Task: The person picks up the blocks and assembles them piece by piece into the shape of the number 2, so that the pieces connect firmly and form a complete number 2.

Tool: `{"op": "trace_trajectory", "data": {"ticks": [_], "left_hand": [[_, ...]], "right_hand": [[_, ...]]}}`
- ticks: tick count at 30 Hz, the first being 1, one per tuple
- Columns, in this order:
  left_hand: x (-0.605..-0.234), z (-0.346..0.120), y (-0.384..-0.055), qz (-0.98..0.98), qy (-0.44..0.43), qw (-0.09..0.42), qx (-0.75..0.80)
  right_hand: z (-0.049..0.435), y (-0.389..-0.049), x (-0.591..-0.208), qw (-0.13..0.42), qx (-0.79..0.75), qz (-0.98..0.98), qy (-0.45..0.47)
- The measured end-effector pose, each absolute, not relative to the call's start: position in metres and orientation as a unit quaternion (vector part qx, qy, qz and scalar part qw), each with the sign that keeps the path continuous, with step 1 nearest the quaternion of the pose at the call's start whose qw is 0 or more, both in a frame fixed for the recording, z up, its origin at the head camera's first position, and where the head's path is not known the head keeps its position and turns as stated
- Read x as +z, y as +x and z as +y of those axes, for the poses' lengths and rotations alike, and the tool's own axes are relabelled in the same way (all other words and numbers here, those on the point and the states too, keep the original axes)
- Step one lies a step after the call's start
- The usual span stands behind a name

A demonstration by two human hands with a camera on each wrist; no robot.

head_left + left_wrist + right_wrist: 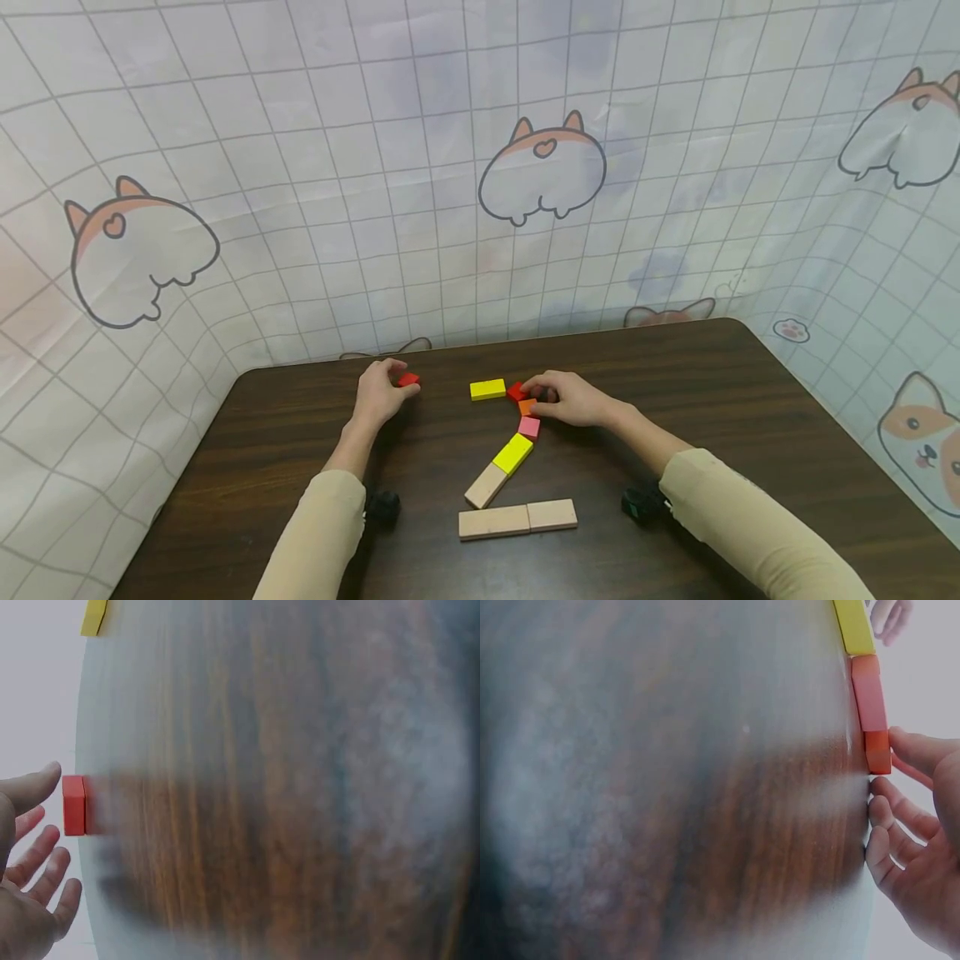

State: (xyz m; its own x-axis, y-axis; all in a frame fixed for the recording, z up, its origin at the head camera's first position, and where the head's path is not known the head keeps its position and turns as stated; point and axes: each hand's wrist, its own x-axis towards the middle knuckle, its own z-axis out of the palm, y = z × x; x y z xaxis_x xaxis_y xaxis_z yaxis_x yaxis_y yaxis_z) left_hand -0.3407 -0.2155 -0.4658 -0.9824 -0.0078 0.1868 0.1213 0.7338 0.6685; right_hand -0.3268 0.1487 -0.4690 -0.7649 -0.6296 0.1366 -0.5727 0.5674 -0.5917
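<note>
Near the back left of the table, my left hand [378,392] reaches around a small red block [408,379], thumb and fingers spread apart beside it. In the left wrist view that red block [74,805] stands just past the fingertips. My right hand [573,398] is at the far end of a curved row of blocks. Its thumb touches the orange block [527,407], and its index finger is at another red block [516,392], partly covering it. A pink block [528,427] and a yellow block [513,454] follow toward me. A second yellow block [487,389] lies left of the red one.
A plain wooden block [486,486] continues the row at its near end. Two more wooden blocks [493,522] lie end to end closer to me. The dark wooden table [300,467] ends at a patterned cloth backdrop [360,250].
</note>
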Motion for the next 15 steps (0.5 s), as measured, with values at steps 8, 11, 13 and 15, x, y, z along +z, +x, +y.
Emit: {"op": "trace_trajectory", "data": {"ticks": [8,11,13,15], "left_hand": [[-0.4687,-0.2193,-0.3419,-0.927,0.008,0.061,-0.371],[-0.4693,-0.2206,-0.3439,-0.929,0.011,0.056,-0.367],[-0.4701,-0.2214,-0.3462,-0.93,0.009,0.055,-0.363],[-0.4702,-0.2219,-0.3486,-0.932,0.006,0.054,-0.359]], "right_hand": [[0.1479,-0.3266,-0.4692,0.05,-0.322,0.884,-0.336],[0.1475,-0.3265,-0.4687,0.053,-0.32,0.886,-0.331],[0.1473,-0.3265,-0.4684,0.053,-0.318,0.888,-0.329],[0.1474,-0.3263,-0.4677,0.053,-0.317,0.888,-0.328]]}}
